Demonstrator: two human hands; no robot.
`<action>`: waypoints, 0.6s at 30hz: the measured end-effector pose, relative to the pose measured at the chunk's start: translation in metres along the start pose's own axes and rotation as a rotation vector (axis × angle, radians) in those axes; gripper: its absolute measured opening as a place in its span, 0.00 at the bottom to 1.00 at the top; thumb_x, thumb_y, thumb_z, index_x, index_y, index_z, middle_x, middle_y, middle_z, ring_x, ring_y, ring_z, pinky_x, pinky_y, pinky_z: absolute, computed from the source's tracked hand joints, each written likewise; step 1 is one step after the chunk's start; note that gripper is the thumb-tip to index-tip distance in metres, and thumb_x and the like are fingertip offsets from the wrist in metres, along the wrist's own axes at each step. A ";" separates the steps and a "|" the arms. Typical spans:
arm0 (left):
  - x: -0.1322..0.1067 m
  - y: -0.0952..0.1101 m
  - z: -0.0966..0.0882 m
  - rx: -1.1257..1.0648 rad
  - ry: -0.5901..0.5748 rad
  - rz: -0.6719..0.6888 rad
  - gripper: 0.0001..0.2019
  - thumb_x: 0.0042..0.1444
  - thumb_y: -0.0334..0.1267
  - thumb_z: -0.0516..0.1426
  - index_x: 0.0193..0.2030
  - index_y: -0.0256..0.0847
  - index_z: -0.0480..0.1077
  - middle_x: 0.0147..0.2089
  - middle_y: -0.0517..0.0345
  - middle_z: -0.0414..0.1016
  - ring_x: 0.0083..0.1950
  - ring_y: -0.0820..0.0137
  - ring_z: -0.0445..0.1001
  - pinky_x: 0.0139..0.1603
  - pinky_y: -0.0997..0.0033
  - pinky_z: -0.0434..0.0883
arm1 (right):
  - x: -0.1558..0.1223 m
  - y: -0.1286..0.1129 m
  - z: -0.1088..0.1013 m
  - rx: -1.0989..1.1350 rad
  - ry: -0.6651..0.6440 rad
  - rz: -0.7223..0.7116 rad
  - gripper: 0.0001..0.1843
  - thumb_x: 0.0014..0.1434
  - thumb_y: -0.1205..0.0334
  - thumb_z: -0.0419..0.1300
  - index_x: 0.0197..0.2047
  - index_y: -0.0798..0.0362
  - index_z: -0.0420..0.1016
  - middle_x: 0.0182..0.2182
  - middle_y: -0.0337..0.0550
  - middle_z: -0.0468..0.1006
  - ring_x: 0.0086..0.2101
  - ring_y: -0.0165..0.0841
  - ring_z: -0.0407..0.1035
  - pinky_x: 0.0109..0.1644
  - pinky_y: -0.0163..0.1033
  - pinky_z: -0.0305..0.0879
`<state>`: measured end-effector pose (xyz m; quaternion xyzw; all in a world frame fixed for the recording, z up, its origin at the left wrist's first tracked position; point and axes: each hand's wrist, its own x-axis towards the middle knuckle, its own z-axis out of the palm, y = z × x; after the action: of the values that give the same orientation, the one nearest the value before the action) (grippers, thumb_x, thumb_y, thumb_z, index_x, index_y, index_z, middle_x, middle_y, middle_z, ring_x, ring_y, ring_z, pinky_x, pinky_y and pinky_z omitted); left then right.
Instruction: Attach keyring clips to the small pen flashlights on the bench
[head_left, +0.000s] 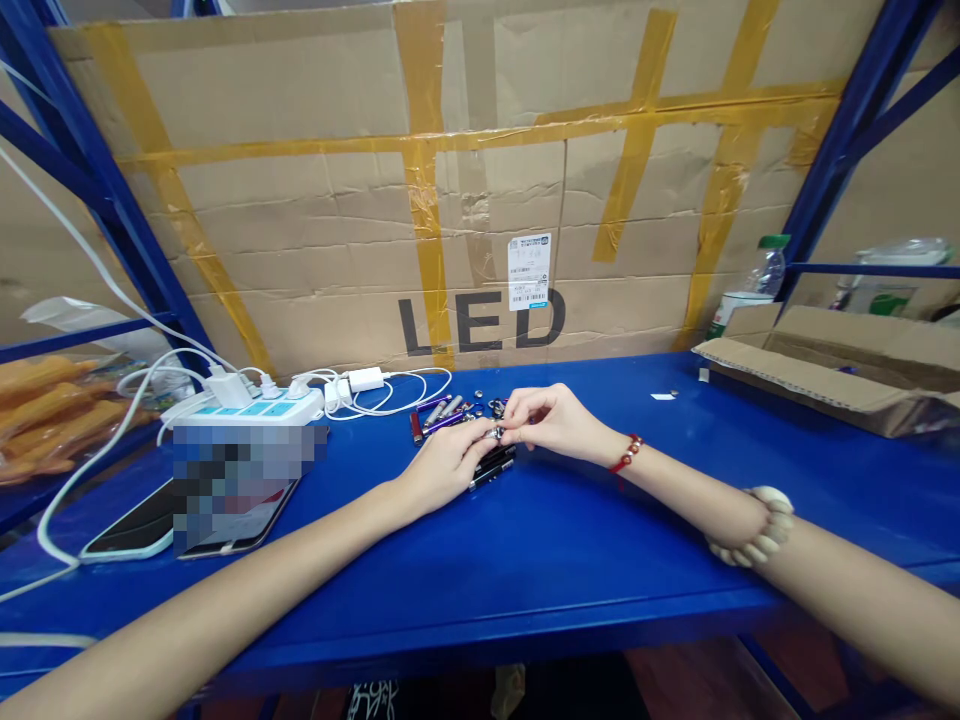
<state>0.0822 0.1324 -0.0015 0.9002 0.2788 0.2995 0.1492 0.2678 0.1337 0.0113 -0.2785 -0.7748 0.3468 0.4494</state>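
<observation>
My left hand [448, 464] rests on the blue shelf top [570, 540], fingers curled round a small black cylinder-shaped part [495, 466] that lies along the surface. My right hand [546, 418] meets it from the right, thumb and fingers pinched on a tiny silver piece [496, 433] at the left hand's fingertips. Just behind the hands lies a scatter of several small metal tubes and round silver parts [454, 408]. A red bead bracelet and a pale bead bracelet are on my right forearm.
A white power strip [251, 408] with plugs and white cables sits at the left, with two phones [180, 525] in front of it. A taped cardboard sheet marked LED stands behind. An open cardboard box [832, 372] and a plastic bottle [750, 288] are at the right.
</observation>
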 end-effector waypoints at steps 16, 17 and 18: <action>0.002 -0.003 0.003 0.029 0.102 0.017 0.12 0.60 0.34 0.46 0.44 0.38 0.69 0.44 0.54 0.74 0.45 0.68 0.71 0.48 0.66 0.68 | 0.002 -0.005 0.002 -0.067 0.016 0.173 0.18 0.41 0.52 0.67 0.21 0.59 0.69 0.21 0.40 0.71 0.17 0.23 0.61 0.19 0.30 0.58; 0.002 -0.004 0.003 0.037 0.105 0.016 0.12 0.60 0.34 0.46 0.45 0.39 0.69 0.45 0.54 0.74 0.46 0.68 0.71 0.49 0.65 0.67 | 0.002 -0.006 0.003 -0.070 0.020 0.186 0.18 0.41 0.51 0.67 0.21 0.59 0.69 0.21 0.40 0.71 0.17 0.23 0.61 0.19 0.30 0.57; 0.002 -0.005 0.003 0.046 0.108 0.012 0.13 0.60 0.35 0.46 0.45 0.39 0.68 0.45 0.54 0.74 0.47 0.67 0.71 0.51 0.64 0.67 | 0.002 -0.006 0.003 -0.070 0.027 0.196 0.19 0.40 0.51 0.67 0.21 0.59 0.69 0.21 0.40 0.71 0.17 0.23 0.61 0.19 0.30 0.57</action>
<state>0.0833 0.1367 -0.0052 0.8875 0.2878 0.3422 0.1113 0.2636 0.1307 0.0163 -0.3731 -0.7494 0.3579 0.4137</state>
